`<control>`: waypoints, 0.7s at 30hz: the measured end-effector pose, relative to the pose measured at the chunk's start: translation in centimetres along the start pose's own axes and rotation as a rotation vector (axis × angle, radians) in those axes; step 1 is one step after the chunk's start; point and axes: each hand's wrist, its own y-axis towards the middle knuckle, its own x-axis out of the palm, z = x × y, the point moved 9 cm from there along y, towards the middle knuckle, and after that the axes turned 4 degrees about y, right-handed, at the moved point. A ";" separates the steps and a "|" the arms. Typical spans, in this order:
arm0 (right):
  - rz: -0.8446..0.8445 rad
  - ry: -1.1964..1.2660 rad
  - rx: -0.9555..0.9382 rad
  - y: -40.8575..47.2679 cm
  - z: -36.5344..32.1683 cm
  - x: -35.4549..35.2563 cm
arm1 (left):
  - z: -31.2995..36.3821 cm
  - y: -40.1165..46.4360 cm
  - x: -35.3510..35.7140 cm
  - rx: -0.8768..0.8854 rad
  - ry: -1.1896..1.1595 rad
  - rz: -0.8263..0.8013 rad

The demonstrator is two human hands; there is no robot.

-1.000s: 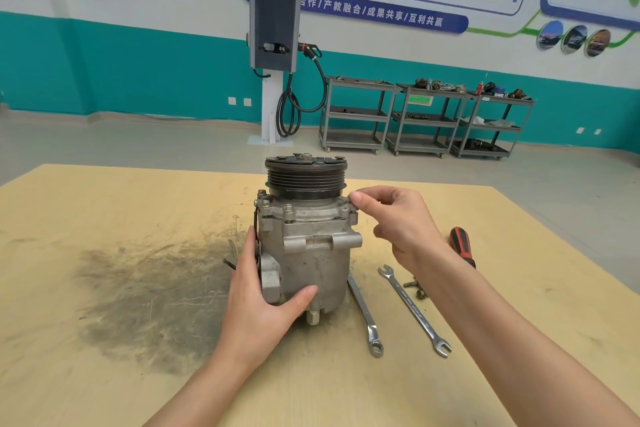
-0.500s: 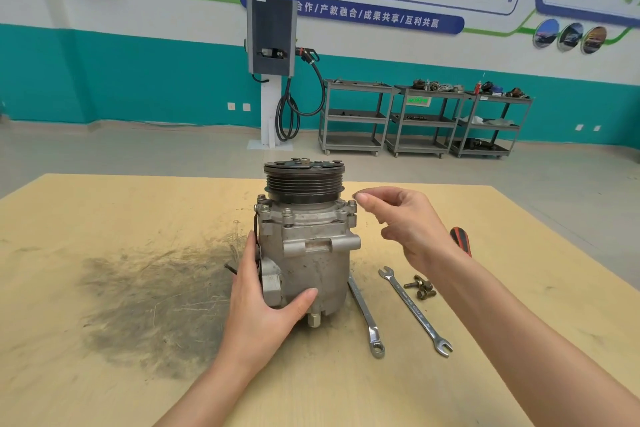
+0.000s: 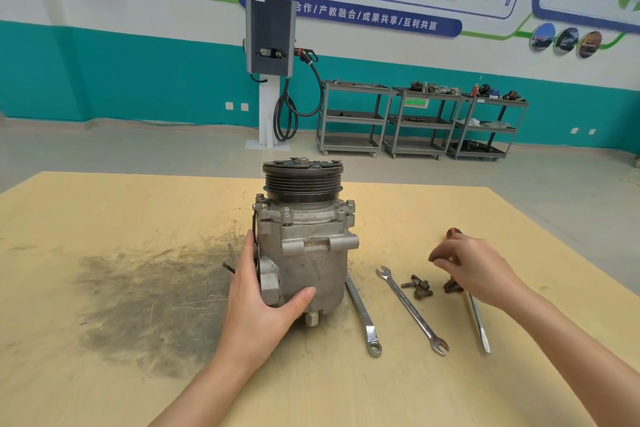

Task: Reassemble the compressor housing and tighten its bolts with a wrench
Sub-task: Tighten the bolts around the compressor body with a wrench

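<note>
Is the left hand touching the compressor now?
Touching. The head view shows the left hand wrapped round the compressor, with its thumb pressed on the lower front of the housing and the palm against its side.

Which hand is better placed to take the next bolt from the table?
The right hand: it hovers beside the loose bolts, fingers curled. The left hand holds the compressor steady.

A dull silver-grey compressor (image 3: pixel 304 253), topped by a ribbed black pulley (image 3: pixel 303 182), stands on a pale yellow table (image 3: pixel 104 218) smeared with a dark grey smudge (image 3: pixel 145 302). Bright chrome wrenches (image 3: pixel 412 310) lie beside rusty brown bolts (image 3: pixel 417 288) and a red-and-black screwdriver (image 3: pixel 453 233). Behind, a teal band crosses the white wall (image 3: pixel 104 76).
</note>
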 end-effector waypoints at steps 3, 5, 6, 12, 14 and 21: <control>-0.074 -0.080 -0.006 -0.2 0.9 0.4 | -0.1 0.0 0.0 -0.003 -0.002 -0.003; -0.118 -0.061 -0.025 -0.4 0.9 0.8 | -0.1 0.0 0.1 -0.006 -0.001 -0.006; -0.133 -0.043 -0.043 -0.6 0.7 1.1 | -0.1 0.1 0.1 -0.008 0.001 -0.007; -0.144 0.073 -0.171 -1.0 -1.5 2.1 | 0.0 0.0 0.1 -0.013 -0.007 -0.008; -0.126 0.041 -0.171 -0.8 -1.6 2.1 | 0.0 0.0 0.0 -0.014 -0.010 -0.007; -0.080 0.068 -0.146 -0.6 -1.2 1.6 | 0.4 0.0 -0.2 0.017 0.012 0.009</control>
